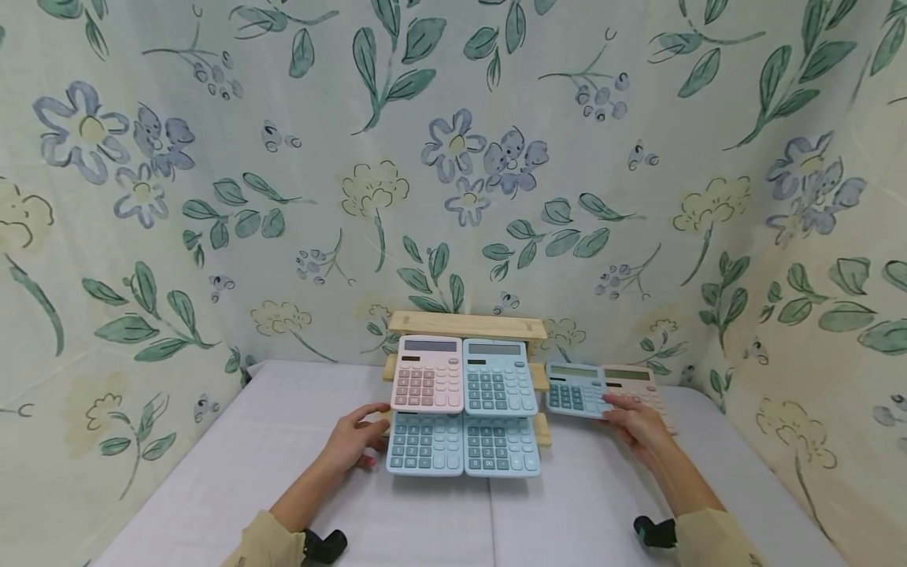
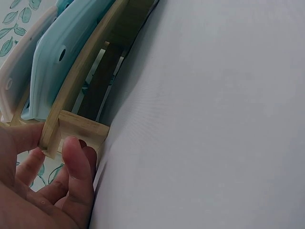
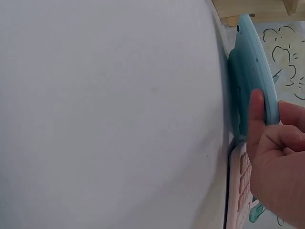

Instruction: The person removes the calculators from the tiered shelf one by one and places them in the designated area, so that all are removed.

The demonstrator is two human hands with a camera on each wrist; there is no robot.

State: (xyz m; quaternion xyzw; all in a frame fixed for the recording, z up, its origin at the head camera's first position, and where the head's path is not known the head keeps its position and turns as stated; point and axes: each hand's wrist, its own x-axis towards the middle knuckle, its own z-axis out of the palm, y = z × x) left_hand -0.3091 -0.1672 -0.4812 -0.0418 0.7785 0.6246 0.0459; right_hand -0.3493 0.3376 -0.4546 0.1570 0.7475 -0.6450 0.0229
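A tiered wooden rack [image 1: 468,324] stands at the back of the table. Its upper tier carries a pink calculator [image 1: 428,375] and a blue calculator [image 1: 499,378]; two more blue calculators lean on the tier below, their tops hidden. My left hand [image 1: 350,442] grips the rack's lower left corner; in the left wrist view the thumb and fingers are around the wooden end [image 2: 81,125]. To the right of the rack, my right hand [image 1: 640,429] pinches a blue calculator [image 1: 575,390] by its right edge. That calculator is tilted, its lower part raised off the tabletop [image 3: 119,105].
Beside the held calculator, a second pink calculator [image 1: 633,379] lies on the white-covered table [image 1: 283,409], partly hidden by my right hand. A floral cloth [image 1: 453,260] hangs right behind the rack and continues along both sides.
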